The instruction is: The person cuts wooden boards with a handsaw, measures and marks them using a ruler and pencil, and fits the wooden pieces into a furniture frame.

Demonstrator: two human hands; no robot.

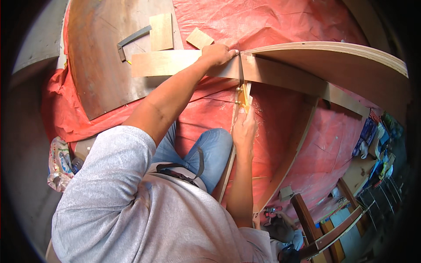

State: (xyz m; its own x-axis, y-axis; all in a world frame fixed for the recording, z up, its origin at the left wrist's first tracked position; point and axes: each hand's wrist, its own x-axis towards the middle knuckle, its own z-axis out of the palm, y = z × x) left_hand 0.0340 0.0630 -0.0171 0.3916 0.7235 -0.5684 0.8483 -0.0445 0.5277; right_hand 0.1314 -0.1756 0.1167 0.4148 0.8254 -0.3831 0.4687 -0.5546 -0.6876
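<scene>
grey t-shirt shoulders (131, 197) and blue jeans (206, 151) fill the foreground as a person crouches over a red tarp (280, 26). left hand (218, 55), fingers curled down, presses flat on a long plywood strip (175, 62) where it meets the edge of a large curved plywood panel (342, 57). right hand (244, 127) is closed around a yellow-handled tool (244, 97) held upright against the joint just below the strip. beyond the left hand lie two small wood offcuts (161, 31) and a metal square (130, 42) on a brown plywood sheet (96, 74).
</scene>
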